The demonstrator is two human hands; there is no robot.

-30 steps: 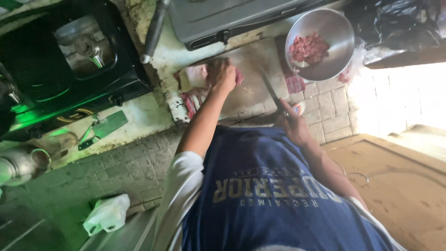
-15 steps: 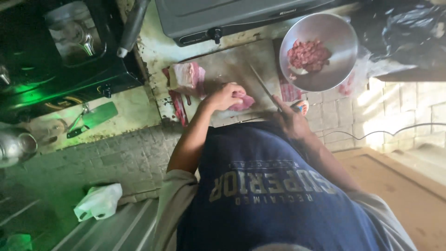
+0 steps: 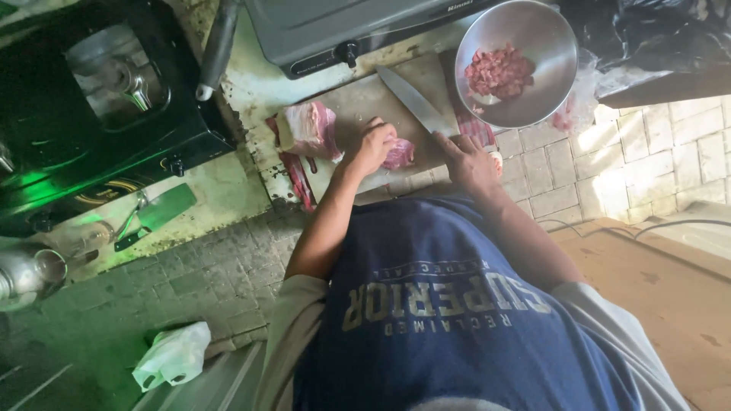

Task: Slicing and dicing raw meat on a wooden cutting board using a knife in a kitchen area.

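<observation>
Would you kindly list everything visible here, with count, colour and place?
cutting board: one, pale, on the counter
small meat piece: one, pink, under left hand
large meat slab: one, pink and white, board's left end
knife: one, steel blade, over the board
bowl: one, metal, holding diced red meat, right of board
stove: one, black, far left
plastic bag: one, white, on the floor
left hand: on small meat piece
right hand: gripping knife

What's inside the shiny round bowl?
The metal bowl holds a small heap of red meat pieces lying against its upper left side. The rest is bare metal. Anything beneath the heap is hidden.
</observation>
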